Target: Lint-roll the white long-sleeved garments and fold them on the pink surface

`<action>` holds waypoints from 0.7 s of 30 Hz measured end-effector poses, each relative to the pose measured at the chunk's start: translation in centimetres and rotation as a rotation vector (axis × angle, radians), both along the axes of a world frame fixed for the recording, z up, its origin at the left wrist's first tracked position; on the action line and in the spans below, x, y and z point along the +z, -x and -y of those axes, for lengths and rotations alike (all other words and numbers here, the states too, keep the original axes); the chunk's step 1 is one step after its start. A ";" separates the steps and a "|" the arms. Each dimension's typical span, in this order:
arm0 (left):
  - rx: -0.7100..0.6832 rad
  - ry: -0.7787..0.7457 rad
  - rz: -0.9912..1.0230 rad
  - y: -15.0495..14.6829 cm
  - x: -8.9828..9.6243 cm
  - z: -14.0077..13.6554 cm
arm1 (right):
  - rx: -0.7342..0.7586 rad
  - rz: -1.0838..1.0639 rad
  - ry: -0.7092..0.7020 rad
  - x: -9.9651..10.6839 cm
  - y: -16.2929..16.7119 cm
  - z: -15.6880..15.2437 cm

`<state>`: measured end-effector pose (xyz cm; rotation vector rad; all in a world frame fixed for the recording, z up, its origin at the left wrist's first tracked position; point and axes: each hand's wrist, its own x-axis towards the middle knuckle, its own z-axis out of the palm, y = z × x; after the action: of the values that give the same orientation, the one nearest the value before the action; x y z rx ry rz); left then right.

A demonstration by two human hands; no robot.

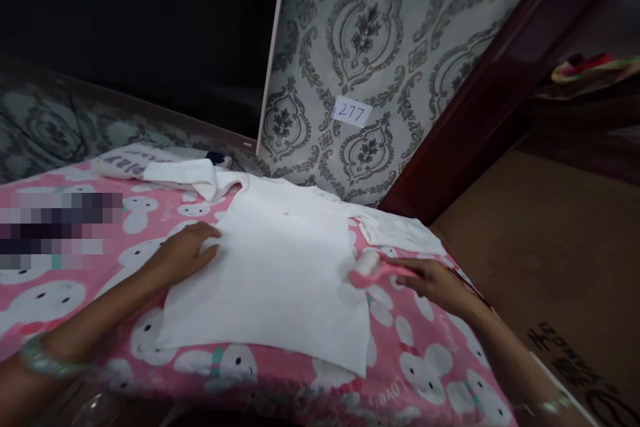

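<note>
A white long-sleeved top (280, 267) lies spread flat, its two sleeves reaching out to the sides near the wall. My right hand (440, 283) is closed around the pink handle of a lint roller (367, 267). The roller's white head, slightly blurred, is at the right edge of the top; I cannot tell whether it presses on the fabric. At the left edge of the top is my left hand (193, 250), its thumb and fingers apart and nothing held.
Under the top is a pink cloth (425, 373) printed with white rabbits. A folded item with lettering (125, 161) lies at the back left. Behind are a large dark screen (140, 27) and a patterned wall with a paper label (351, 111). A brown cardboard surface (550, 247) is at right.
</note>
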<state>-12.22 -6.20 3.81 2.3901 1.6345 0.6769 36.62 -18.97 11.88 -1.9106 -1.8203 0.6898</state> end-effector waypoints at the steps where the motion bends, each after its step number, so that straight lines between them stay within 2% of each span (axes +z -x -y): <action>1: -0.039 0.011 -0.041 -1.1 0.4 -1.2 | -0.006 -0.016 -0.048 -0.4 1.1 -1.6; 5: -0.106 0.077 -0.250 -4.9 0.7 -5.3 | -0.053 -0.030 -0.154 -2.4 6.4 -9.3; 8: -0.083 0.139 -0.370 -5.9 -0.8 -6.7 | -0.112 -0.050 -0.181 -3.8 9.3 -14.0; 11: -0.070 0.125 -0.401 -5.5 -3.0 -7.0 | -0.135 -0.069 -0.178 -4.8 9.8 -15.8; 13: -0.078 0.094 -0.409 -5.1 -4.0 -7.1 | -0.134 -0.075 -0.163 -5.4 8.5 -15.1; 16: -0.090 0.097 -0.421 -4.9 -4.4 -7.3 | -0.104 -0.061 -0.138 -5.4 4.9 -11.8; 18: -0.090 0.122 -0.429 -5.0 -4.2 -7.5 | -0.082 -0.060 -0.099 -4.8 2.2 -8.9; 21: -0.082 0.167 -0.433 -5.4 -3.7 -7.5 | -0.096 -0.080 0.029 -3.1 -0.6 -4.9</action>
<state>-6.86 1.28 0.07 2.5826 1.6452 -0.0001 37.19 -14.06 8.75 -1.9459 -1.6675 0.7532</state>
